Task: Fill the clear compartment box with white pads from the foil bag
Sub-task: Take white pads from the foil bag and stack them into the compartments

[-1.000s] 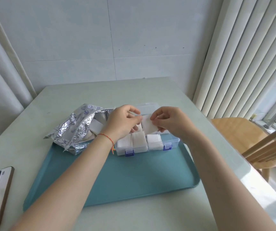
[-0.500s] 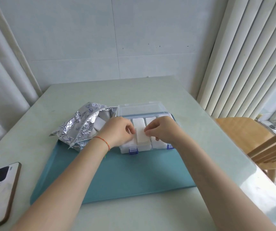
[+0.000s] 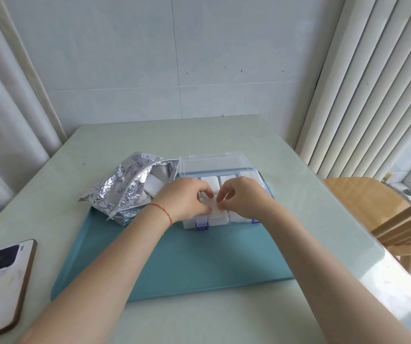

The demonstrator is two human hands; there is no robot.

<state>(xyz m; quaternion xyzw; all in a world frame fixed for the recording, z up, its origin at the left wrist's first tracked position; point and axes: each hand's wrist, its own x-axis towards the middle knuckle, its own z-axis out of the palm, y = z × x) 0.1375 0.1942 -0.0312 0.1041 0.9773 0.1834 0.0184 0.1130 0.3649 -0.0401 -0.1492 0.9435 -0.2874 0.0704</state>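
Over the near row of the clear compartment box, both hands are working on one white pad: the left hand has its curled fingers and thumb pinching the pad's left edge, and the right hand is pinching the right edge with its fingertips, so both are grasping the same pad. That pad sits at the middle compartment of the front row, pretty much level with the box top; can't tell if it's fully seated or not. More white pads fill the compartments around it, a couple visible in the back row just past the knuckles. The box's see-through lid is flipped open toward the wall, and a blue latch sticks out at the front edge. Just left of the box, touching or nearly touching it, the crinkly foil bag lies on its side with its mouth open toward the box, a few more white pads showing inside. Box and bag both rest at the far end of a teal tray, which sits on a pale green table. A thin red string bracelet is on the left wrist. Off at the table's near left corner there's a white phone lying camera side up, and a wooden chair stands to the right by the vertical blinds.
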